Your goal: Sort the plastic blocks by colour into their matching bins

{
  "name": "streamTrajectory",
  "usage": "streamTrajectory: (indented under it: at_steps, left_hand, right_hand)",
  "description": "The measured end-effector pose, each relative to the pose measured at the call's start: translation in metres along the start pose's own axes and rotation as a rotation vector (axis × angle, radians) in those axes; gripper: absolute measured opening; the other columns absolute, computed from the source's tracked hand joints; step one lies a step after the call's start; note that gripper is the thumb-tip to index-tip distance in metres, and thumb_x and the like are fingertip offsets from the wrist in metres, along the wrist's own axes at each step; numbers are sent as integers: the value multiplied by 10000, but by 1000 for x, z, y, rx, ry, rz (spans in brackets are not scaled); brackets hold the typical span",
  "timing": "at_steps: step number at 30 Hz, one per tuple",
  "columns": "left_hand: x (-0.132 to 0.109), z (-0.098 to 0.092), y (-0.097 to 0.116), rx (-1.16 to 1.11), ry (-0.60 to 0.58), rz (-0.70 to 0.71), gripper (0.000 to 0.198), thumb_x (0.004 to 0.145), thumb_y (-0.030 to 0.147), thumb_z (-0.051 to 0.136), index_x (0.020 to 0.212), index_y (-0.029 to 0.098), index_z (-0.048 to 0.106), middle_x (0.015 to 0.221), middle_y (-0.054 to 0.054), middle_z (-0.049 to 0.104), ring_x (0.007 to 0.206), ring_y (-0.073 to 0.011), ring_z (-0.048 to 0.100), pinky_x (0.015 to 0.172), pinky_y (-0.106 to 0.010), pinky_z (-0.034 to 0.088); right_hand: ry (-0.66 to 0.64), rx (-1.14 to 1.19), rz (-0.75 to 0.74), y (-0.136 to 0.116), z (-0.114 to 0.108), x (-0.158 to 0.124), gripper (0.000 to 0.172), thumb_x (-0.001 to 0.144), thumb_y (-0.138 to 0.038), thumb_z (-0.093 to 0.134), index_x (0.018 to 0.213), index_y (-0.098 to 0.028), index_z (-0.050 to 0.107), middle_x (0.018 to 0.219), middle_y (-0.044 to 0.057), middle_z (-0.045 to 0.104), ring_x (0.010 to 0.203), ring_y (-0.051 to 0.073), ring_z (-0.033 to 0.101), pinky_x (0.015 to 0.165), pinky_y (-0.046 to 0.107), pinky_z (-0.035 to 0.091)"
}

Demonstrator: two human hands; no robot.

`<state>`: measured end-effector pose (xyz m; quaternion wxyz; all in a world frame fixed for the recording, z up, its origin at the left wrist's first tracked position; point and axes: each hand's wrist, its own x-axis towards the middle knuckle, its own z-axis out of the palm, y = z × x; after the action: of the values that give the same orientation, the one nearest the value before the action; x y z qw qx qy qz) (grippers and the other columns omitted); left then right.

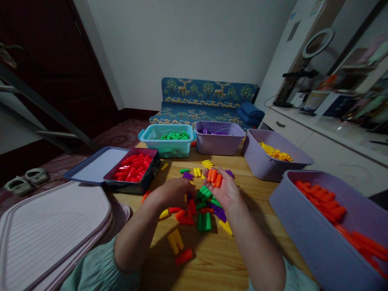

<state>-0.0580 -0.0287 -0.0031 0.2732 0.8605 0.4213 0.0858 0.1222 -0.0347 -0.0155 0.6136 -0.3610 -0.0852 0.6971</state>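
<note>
My right hand [228, 190] is turned palm up and cradles several short orange tube-like plastic pieces [214, 178] on its fingers. Over the loose pile, my left hand [178, 190] is bent downward with its fingers curled. Its fingertips are partly hidden among the pieces, so what they grip does not show clearly. Red pieces [185, 218] lie just below it. Between and below the hands are green pieces [205, 222], purple pieces [218, 211] and yellow pieces [226, 227]. Nearer to me lie a yellow pair [175, 241] and one red-orange piece [184, 256].
Around the wooden table [212, 266] stand a turquoise bin [172, 151] of green pieces, purple bins with purple [218, 144], yellow [263, 169] and orange pieces [303, 234], and an open dark box [145, 184] of red ones. Pale pink lids [54, 226] lie at left.
</note>
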Motion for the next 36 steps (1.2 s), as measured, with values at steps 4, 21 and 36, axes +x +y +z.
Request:
streamTrajectory:
  at_steps: [4,21,36]
  left_hand:
    - [4,16,12,152,35,-39,279,462,96,742,680,270,753,624,-18,656,603,-180,572,540,-243,361]
    - [4,-22,-58,-1252,564,-246,227,620,204,743,826,139,674,703,-16,633,540,-54,521,456,-131,354]
    - [-1,-11,-61,281,429,-338,389,649,88,621,1014,178,720,1074,-136,660,1022,-276,588,891,-341,443]
  right_hand:
    - [-5,-35,-3,0,-3,3,131,885,-227,516,793,-168,589,741,40,698,674,141,667,578,245,526]
    - [4,-39,-6,2,-4,5,191,900,-221,480,767,-171,608,732,51,705,645,143,665,541,246,526]
    - [-7,-86,-26,2,-4,5,195,902,-209,467,790,-168,621,728,47,707,625,140,654,513,241,501]
